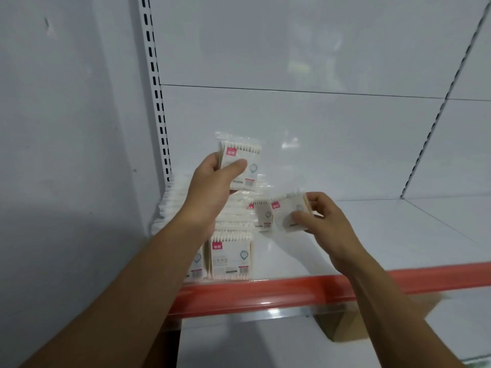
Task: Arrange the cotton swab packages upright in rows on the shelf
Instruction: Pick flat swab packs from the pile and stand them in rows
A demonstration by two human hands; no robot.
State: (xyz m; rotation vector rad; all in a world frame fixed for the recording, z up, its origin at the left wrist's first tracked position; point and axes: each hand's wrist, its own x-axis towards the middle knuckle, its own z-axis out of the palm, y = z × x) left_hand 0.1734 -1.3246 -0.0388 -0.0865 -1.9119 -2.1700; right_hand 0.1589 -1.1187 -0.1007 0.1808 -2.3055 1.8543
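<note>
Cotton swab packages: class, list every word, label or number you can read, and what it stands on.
Nothing can be quoted.
Red tag on the upper package in the left hand: white characters, blurred.
Same tag on the tilted package in the right hand: blurred.
Front standing package: small print and barcode, too small.
Red shelf strip: no text.

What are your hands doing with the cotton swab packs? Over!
Left hand grips first pack, raised. Right hand pinches second pack, tilted, over the shelf. Rows stand at left end; third pack close beside the second.
</note>
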